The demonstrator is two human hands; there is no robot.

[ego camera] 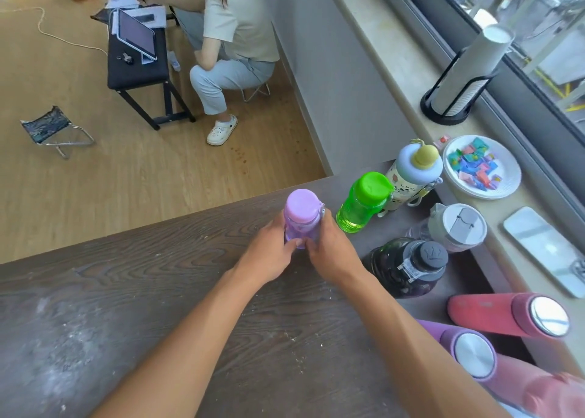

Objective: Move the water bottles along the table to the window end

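Observation:
A small purple bottle with a lilac cap stands upright on the dark wooden table. My left hand and my right hand both wrap its lower body from either side. To its right stand a green bottle, a cream bottle with a pale blue lid, a clear bottle with a grey lid and a dark bottle with a black cap. A red flask and a purple flask stand at the lower right, near the window sill.
On the sill lie a paper plate of coloured sweets, a phone and a cup dispenser. The table's far edge drops to the floor, where a person sits by a black bench and a folding stool.

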